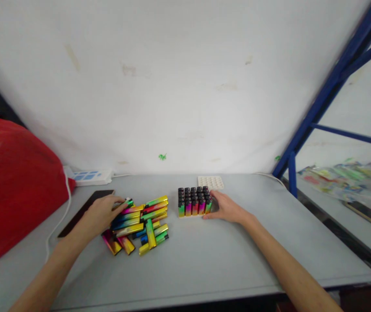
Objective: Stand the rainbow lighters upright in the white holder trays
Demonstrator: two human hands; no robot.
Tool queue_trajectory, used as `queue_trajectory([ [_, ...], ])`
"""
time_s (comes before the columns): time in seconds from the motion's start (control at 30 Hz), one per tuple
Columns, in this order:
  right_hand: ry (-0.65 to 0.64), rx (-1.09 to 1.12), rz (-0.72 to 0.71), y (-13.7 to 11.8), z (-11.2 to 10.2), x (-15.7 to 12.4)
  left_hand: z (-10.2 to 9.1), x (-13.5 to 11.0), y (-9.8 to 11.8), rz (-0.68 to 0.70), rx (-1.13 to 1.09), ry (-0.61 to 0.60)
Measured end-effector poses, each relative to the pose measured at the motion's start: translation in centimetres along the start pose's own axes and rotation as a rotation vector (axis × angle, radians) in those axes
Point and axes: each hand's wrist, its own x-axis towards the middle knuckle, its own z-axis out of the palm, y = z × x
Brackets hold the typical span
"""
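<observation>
Loose lighters point(151, 234) in shiny gold, green, red and blue lie in a heap left of the middle of the table. My left hand point(102, 214) reaches over the heap's left edge, thumb and fingers closed around a green-ended lighter point(129, 203), mostly hidden by the fingers. To the right, a block of lighters with black tops point(194, 201) stands upright in tight rows in a white tray point(191, 216). Gripping the block's right side is my right hand point(227, 208), its thumb at the front corner and its fingers behind.
Behind the block lies another white tray with holes point(210, 182). A dark flat object point(86, 212) and a white power strip point(92, 177) with its cable are at left, beside a large red bag point(16, 186). A blue metal frame point(321, 99) rises at right.
</observation>
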Motion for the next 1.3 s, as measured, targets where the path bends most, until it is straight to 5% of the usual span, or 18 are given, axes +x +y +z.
queue_trajectory([
  [0.13, -0.005, 0.005, 0.012, 0.2, 0.1, 0.0, -0.9, 0.7, 2.2, 0.017, -0.033, 0.035],
  [0.23, -0.003, 0.002, 0.009, 0.3, 0.1, 0.0, -1.5, 1.6, 6.1, 0.024, -0.34, 0.153],
  [0.37, -0.002, -0.002, -0.001, 0.0, 0.0, -0.1, -1.0, 2.5, 12.9, 0.134, -0.99, -0.025],
  [0.5, -0.004, -0.007, 0.031, -0.4, -0.2, -0.2, 1.1, 2.3, 16.8, 0.014, -1.435, -0.269],
  [0.7, 0.019, -0.005, 0.063, -0.5, 0.2, -0.4, 3.2, 1.6, 15.9, -0.122, -1.461, -0.406],
  [1.03, 0.089, -0.311, 0.04, -1.1, 1.1, 2.6, 2.5, 2.2, 14.7, -0.063, -1.464, -0.279],
  [1.2, 0.084, -0.394, -0.009, -0.6, 1.2, 5.6, 4.6, 2.9, 13.6, -0.01, -1.234, -0.206],
  [1.3, 0.107, -0.384, -0.009, -0.5, 1.5, 6.7, 5.0, 2.7, 13.4, 0.083, -0.868, -0.064],
])
